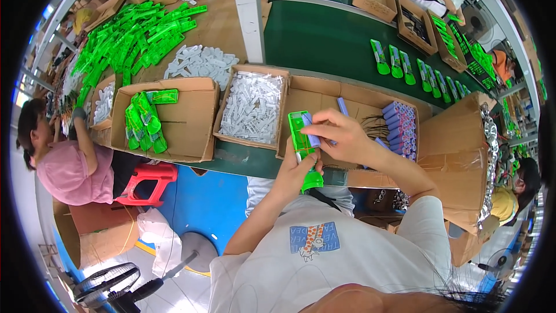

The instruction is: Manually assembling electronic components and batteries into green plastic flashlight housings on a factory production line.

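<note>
In front of my chest, a long green plastic housing stands tilted, its open side facing up. My left hand is closed around its lower half. Above it, the fingers of my right hand pinch a purple cylindrical battery cell, which lies against the housing's opening. Whether the cell is fully seated cannot be seen, as my fingers cover part of it. Thin orange wire shows inside the housing. Just beyond my right hand, a cardboard box holds rows of purple battery cells with dark wires.
At left stand a cardboard box with green housings and a box of small white parts. Green housings are heaped farther back. Filled housings line the green conveyor. A co-worker in pink sits at left.
</note>
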`<action>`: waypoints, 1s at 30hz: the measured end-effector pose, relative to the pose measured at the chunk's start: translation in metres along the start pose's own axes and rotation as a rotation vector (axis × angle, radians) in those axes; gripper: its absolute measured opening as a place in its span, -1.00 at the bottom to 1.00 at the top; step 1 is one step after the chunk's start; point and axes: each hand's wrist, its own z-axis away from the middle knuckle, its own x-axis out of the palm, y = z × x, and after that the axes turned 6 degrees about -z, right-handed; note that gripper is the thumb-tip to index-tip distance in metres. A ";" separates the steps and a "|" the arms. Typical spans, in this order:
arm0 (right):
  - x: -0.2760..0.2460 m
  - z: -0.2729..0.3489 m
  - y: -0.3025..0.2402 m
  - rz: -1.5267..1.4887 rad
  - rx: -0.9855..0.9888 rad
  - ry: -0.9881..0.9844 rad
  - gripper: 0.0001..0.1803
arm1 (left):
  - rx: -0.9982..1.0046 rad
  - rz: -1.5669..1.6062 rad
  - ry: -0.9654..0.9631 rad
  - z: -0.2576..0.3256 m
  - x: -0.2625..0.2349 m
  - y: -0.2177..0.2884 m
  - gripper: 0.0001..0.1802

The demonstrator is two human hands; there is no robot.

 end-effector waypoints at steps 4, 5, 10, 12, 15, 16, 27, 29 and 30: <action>0.004 0.005 -0.009 0.061 -0.045 -0.059 -0.51 | 0.042 -0.074 0.017 -0.004 -0.009 -0.004 -0.54; 0.009 0.007 -0.010 0.091 0.019 -0.101 -0.50 | 0.043 -0.069 0.021 -0.005 -0.011 -0.005 -0.54; 0.024 0.004 -0.021 0.380 -0.080 -0.231 -0.48 | 0.061 -0.138 0.098 -0.005 -0.021 0.005 -0.37; 0.038 0.007 -0.019 0.458 -0.149 -0.292 -0.45 | 0.023 -0.155 0.139 0.000 -0.035 0.001 -0.22; 0.063 -0.017 -0.016 0.554 -0.336 -0.120 -0.44 | 0.061 -0.089 0.092 0.015 -0.054 0.025 -0.17; 0.062 -0.035 -0.014 0.305 -0.271 -0.210 -0.46 | 0.019 0.123 0.099 0.024 -0.058 0.035 -0.23; 0.104 -0.111 0.094 0.161 0.094 -0.314 -0.78 | 0.236 0.161 0.358 0.045 -0.080 0.025 -0.70; 0.107 -0.111 0.113 0.172 0.016 -0.414 -0.81 | 0.229 0.152 0.325 0.045 -0.080 0.022 -0.69; 0.108 -0.109 0.120 0.178 -0.058 -0.514 -0.84 | 0.231 0.154 0.323 0.044 -0.079 0.021 -0.69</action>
